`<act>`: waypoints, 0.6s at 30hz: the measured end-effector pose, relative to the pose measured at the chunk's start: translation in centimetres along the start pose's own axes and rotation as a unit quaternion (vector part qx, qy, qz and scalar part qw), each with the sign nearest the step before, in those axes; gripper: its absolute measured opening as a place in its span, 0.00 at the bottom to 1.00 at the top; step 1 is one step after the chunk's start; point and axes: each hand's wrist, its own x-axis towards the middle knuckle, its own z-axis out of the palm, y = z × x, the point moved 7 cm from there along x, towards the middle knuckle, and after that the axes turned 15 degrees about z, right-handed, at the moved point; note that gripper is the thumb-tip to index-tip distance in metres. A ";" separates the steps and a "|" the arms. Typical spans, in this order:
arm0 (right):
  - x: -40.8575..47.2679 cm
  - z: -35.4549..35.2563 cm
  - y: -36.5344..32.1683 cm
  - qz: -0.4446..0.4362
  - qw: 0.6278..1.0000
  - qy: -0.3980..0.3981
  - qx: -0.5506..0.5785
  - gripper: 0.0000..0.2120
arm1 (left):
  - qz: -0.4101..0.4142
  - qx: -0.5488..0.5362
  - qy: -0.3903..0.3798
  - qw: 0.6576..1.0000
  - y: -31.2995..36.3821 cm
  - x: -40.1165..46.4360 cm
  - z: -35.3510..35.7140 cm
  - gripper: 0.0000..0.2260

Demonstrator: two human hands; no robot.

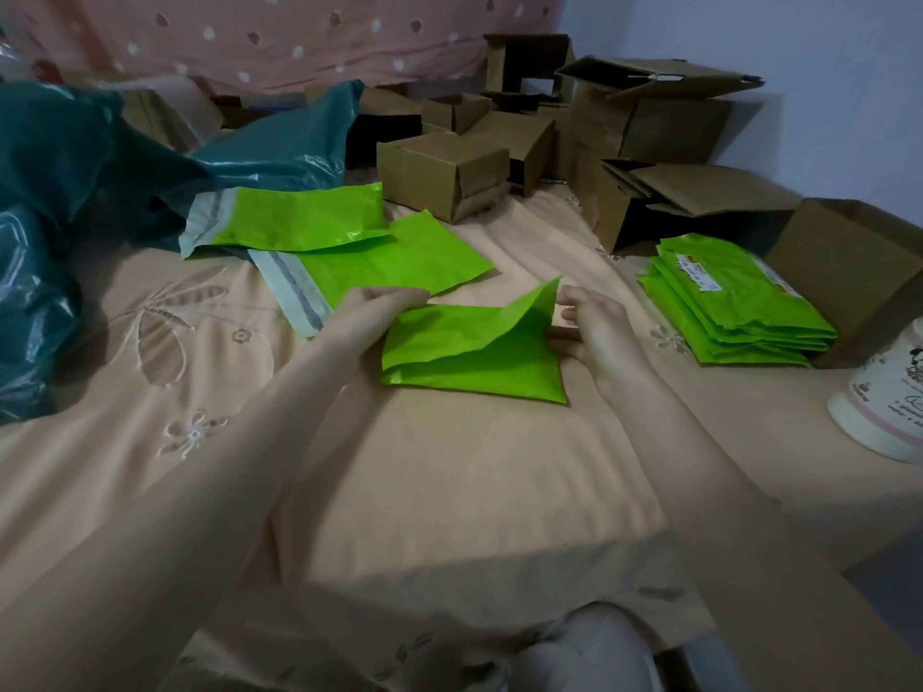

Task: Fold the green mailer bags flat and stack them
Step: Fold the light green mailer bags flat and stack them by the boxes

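Two hands work one green mailer bag lying on the bed in front of me. My left hand has its fingers curled, pinching the bag's far-left edge. My right hand grips the right flap, which is raised and pointing up. Bag's long axis runs left-right. Folded stack sits well right; two unfolded bags beyond.

Three loose green mailer bags lie left of one folded stack; two hands; one white cup.
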 end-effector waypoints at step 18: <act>-3.6 1.3 -0.8 0.033 0.993 -0.097 -0.050 0.10 | 0.106 0.188 0.010 0.976 1.5 -0.4 0.1 0.26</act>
